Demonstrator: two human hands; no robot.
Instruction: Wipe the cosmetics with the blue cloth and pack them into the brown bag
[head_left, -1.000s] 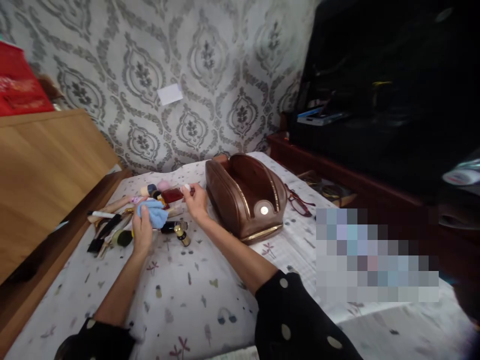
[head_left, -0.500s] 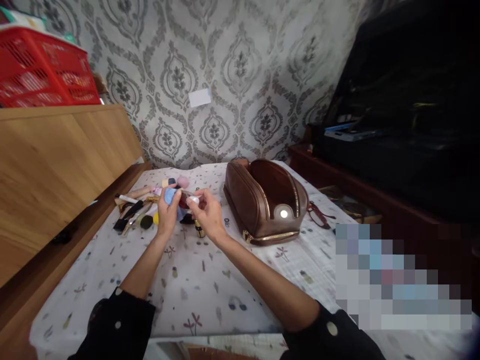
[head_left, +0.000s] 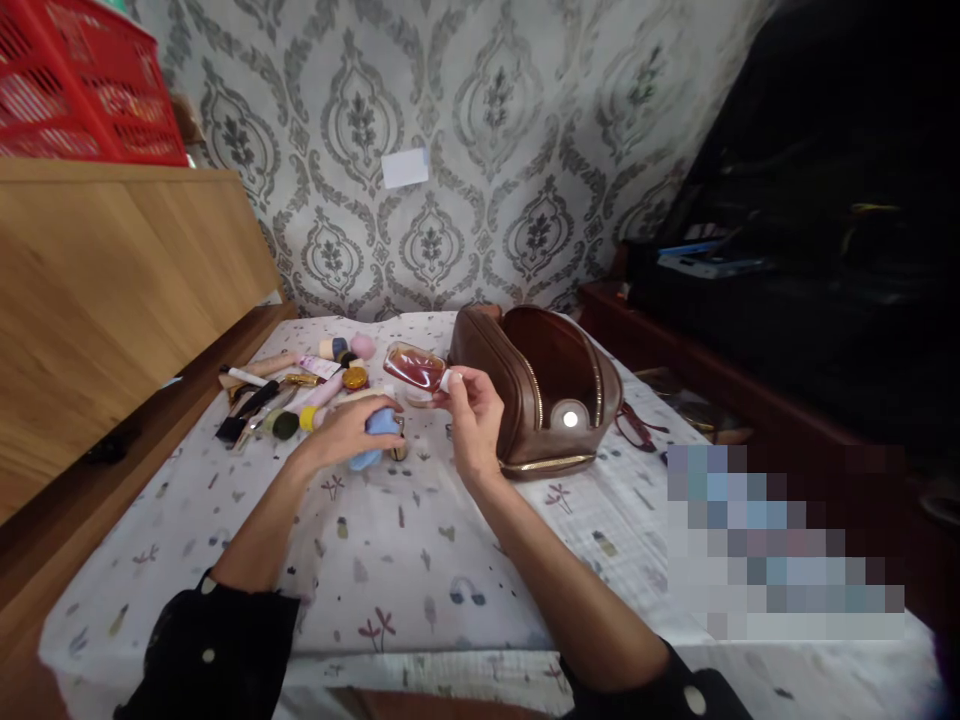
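Note:
Pinched by its white cap, a clear flat bottle of amber-red liquid [head_left: 417, 367] tilts above the cloth in my right hand [head_left: 477, 415]. My left hand [head_left: 345, 432] is closed on a soft blue cloth [head_left: 383, 424], low over the table. Just beside the cloth stands a small dark and gold bottle [head_left: 399, 448], partly covered by my fingers. To the right of my right hand sits a brown toiletry bag [head_left: 495, 370], its top unzipped and gaping.
Several cosmetics lie at the left, among them a pink sponge [head_left: 363, 346], a gold-lidded jar [head_left: 355, 378] and a black tube [head_left: 255, 408]. Glasses [head_left: 636, 428] rest right of the bag. A wooden cabinet [head_left: 135, 270] borders the table; a red basket [head_left: 112, 85] stands on it.
The bottle has moved right and up, away from the blue cloth, in my right hand. My left hand has lowered the cloth toward the table beside the small dark bottle.

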